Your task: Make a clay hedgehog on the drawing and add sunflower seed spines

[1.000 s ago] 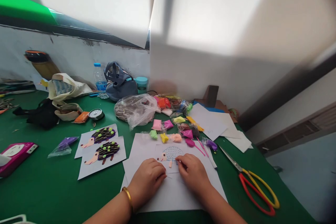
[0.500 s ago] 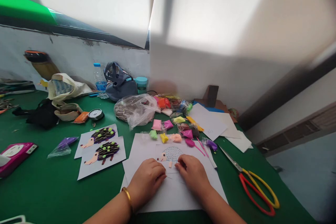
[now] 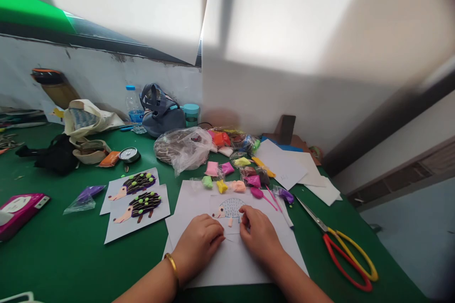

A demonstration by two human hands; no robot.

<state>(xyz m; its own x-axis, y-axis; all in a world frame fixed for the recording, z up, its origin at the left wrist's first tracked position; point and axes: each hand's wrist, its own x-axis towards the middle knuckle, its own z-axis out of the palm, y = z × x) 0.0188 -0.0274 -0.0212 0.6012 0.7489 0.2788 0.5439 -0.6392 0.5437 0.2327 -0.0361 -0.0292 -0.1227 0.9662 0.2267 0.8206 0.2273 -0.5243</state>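
Observation:
A paper cutout of a hedgehog [image 3: 229, 209] lies on white paper [image 3: 199, 203], with a peach clay face and a body of small blue-outlined cells. A small peach clay piece [image 3: 230, 222] sits just below its body. My left hand [image 3: 197, 245] rests on the paper just below the cutout, fingers curled together, with a gold bangle [image 3: 171, 267] on the wrist. My right hand [image 3: 259, 236] is beside the hedgehog's body, its fingertips touching the cutout's right edge. Anything small inside either hand's fingers is hidden.
Several clay lumps in bright colours [image 3: 238, 180] lie just above the paper. To the left are two finished hedgehog pictures [image 3: 137, 203]. Red-and-yellow scissors [image 3: 343, 253] lie on the green table mat [image 3: 53, 241] at right. A plastic bag [image 3: 183, 150] and water bottle [image 3: 133, 106] stand behind.
My right fingertips have shifted up from below the hedgehog's body to its right edge. My left hand has stayed almost still.

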